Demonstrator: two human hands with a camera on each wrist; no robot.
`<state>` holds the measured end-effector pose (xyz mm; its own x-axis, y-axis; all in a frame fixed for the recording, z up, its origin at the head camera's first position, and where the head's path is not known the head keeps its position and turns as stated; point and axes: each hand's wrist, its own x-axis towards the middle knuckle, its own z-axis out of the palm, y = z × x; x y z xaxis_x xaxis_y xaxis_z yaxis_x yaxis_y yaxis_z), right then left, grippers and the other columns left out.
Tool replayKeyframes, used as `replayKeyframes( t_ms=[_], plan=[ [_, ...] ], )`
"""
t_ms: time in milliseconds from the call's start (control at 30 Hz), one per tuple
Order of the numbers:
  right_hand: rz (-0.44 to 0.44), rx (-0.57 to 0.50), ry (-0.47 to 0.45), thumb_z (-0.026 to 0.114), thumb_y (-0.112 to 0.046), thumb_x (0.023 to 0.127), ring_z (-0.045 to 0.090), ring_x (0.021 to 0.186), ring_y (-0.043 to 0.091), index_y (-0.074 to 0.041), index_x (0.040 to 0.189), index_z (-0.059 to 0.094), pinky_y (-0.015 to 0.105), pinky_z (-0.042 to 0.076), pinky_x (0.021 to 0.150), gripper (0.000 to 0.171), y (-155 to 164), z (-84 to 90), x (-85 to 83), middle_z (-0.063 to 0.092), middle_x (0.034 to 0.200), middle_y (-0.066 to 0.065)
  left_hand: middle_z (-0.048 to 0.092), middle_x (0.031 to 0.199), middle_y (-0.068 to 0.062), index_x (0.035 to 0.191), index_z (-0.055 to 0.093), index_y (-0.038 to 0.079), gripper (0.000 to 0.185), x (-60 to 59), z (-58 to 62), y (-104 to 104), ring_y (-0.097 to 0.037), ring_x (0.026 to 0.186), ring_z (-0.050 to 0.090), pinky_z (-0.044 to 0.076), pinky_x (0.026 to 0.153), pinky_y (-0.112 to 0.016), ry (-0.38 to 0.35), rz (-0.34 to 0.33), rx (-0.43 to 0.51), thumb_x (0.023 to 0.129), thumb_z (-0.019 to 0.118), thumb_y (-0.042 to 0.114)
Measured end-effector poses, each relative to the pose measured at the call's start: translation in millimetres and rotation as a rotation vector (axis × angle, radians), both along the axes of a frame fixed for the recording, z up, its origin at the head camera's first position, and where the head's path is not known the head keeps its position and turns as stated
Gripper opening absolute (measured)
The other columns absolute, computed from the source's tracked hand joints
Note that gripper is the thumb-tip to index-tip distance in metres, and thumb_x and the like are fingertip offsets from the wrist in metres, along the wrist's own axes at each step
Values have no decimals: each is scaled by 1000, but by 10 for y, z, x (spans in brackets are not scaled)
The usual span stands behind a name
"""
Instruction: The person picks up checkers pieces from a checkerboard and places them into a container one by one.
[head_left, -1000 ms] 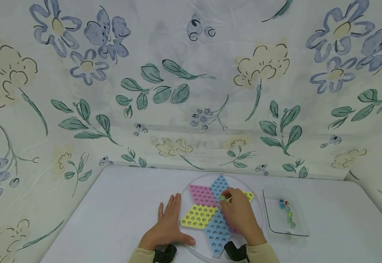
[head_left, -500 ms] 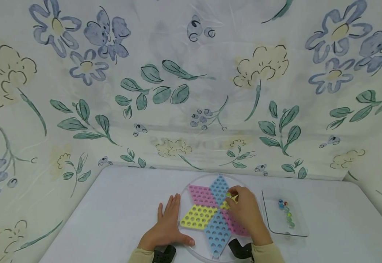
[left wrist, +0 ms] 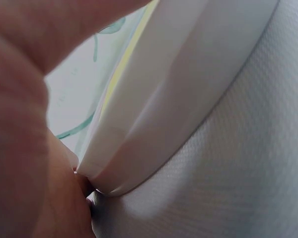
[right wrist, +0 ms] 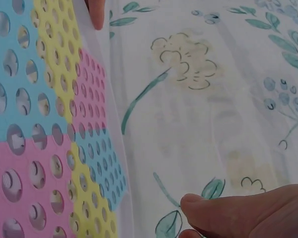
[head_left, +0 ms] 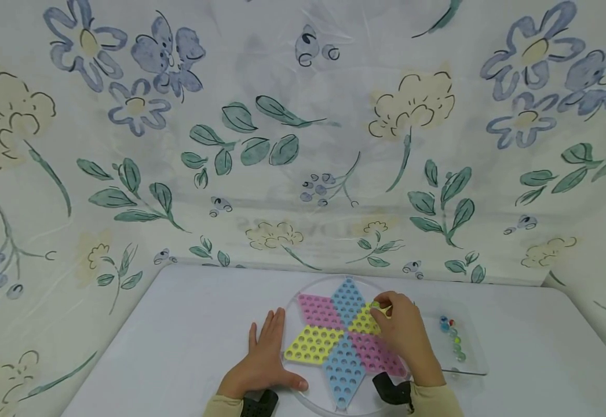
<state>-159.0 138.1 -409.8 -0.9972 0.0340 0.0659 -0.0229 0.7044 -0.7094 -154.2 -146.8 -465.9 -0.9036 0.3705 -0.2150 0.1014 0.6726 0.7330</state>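
Note:
A round Chinese checkers board (head_left: 316, 344) with a pink, blue and yellow star of holes lies on the white table. My left hand (head_left: 264, 360) rests at its left rim, fingers straight and thumb spread along the edge. Close up in the left wrist view, that hand touches the board's pale side wall (left wrist: 154, 94). Over the yellow point at the upper right, my right hand (head_left: 403, 329) pinches a small green marble (head_left: 375, 304) between thumb and fingertips. In the right wrist view the thumb (right wrist: 238, 210) shows at the lower right, and the marble is hidden.
Right of the board stands a clear shallow tray (head_left: 474, 347), partly behind my right hand. Several marbles (head_left: 456, 340) in green, blue and red lie in it. A floral cloth (head_left: 277, 191) hangs behind the table's far edge.
My right hand has moved right, from near the star's centre out over the yellow point, with the green marble still pinched. My left hand has stayed at the rim.

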Motion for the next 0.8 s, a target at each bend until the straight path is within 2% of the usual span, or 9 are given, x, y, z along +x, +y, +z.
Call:
replayKeyframes(
  t_ms=[567, 800],
  plan=[
    [-102, 9, -105, 67, -11, 95, 58, 91, 26, 5, 117, 65, 40, 52, 76, 27, 184, 42, -40, 64, 105, 15, 4, 165, -27, 158, 2, -8, 146, -3, -7, 1, -42, 152, -6, -14, 114, -64, 8, -3, -18, 61, 94, 53],
    [-145, 13, -136, 67, -13, 96, 58, 95, 29, 4, 120, 64, 42, 54, 79, 30, 216, 40, -50, 63, 110, 18, 4, 165, -26, 158, 3, -8, 147, 2, -18, 0, -42, 152, -7, -14, 114, -64, 10, -4, -18, 60, 93, 54]
  ],
)
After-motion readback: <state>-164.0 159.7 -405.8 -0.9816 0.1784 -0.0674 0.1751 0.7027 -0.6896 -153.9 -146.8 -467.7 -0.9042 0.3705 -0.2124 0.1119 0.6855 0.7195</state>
